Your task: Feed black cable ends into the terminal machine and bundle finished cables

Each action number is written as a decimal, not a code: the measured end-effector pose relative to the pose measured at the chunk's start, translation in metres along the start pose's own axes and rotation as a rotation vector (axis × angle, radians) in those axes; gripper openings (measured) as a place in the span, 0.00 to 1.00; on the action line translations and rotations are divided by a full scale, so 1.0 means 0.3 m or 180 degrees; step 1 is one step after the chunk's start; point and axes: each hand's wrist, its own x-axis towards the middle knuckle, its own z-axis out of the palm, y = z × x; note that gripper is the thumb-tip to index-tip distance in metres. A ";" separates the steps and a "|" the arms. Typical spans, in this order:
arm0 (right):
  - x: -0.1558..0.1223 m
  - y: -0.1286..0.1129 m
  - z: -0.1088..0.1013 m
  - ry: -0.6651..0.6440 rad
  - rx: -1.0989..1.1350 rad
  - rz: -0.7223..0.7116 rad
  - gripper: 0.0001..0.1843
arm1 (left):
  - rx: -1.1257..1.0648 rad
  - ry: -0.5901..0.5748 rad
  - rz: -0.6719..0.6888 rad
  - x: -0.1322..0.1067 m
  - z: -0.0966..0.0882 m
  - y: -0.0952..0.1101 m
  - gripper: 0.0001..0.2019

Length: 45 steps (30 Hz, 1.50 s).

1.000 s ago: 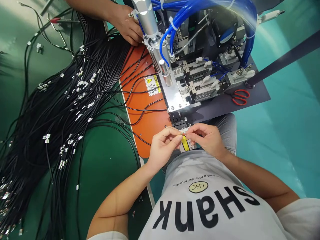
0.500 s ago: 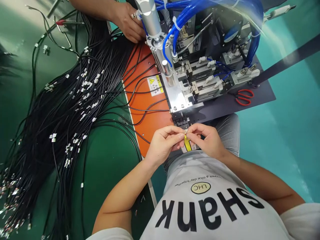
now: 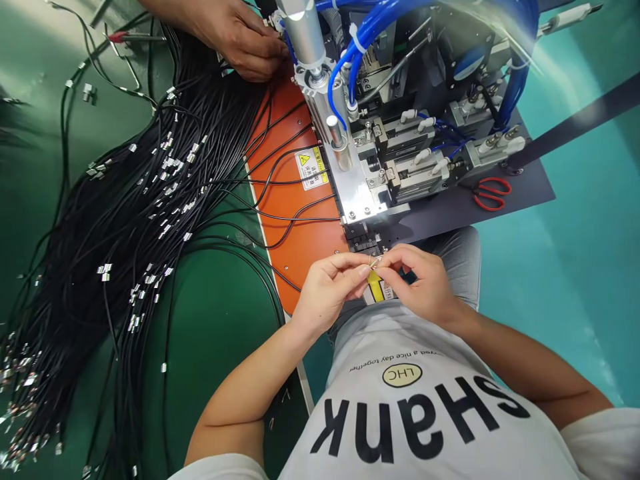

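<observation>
Just in front of the machine's near edge, my left hand (image 3: 327, 290) is closed in a pinch, thumb against forefinger. My right hand (image 3: 423, 285) pinches too, its fingertips almost touching those of the left. Between them is a thin, pale, wire-like piece (image 3: 373, 263), mostly covered by the fingers and too small to make out fully. Below the fingertips a yellow-and-white label (image 3: 376, 288) shows on the machine's front. The machine's black jaw block (image 3: 364, 241) lies just beyond my fingers.
A large bundle of black cables (image 3: 120, 220) with metal ends spreads over the green table (image 3: 220, 320). Several cables cross the orange plate (image 3: 285, 240) to the pneumatic machine (image 3: 345, 173). Red-handled scissors (image 3: 493, 193) lie right. A co-worker's hand (image 3: 245, 43) is at the machine's far left.
My hands stay pinched together, with the thin piece showing slightly more at a slant between the fingertips. The co-worker's hand has shifted a little left and up. The view has moved slightly.
</observation>
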 end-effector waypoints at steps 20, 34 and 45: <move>-0.028 -0.005 0.068 0.0088 0.0553 0.0733 0.05 | -0.0350 0.0251 -0.0019 0.004 0.008 -0.019 0.10; -0.013 -0.022 -0.004 0.0050 0.0298 0.0640 0.08 | 0.0308 0.0394 0.0033 0.006 0.001 -0.043 0.13; 0.002 -0.005 0.018 0.0261 0.0218 0.0381 0.03 | 0.0483 0.0194 0.0204 0.006 -0.001 -0.044 0.10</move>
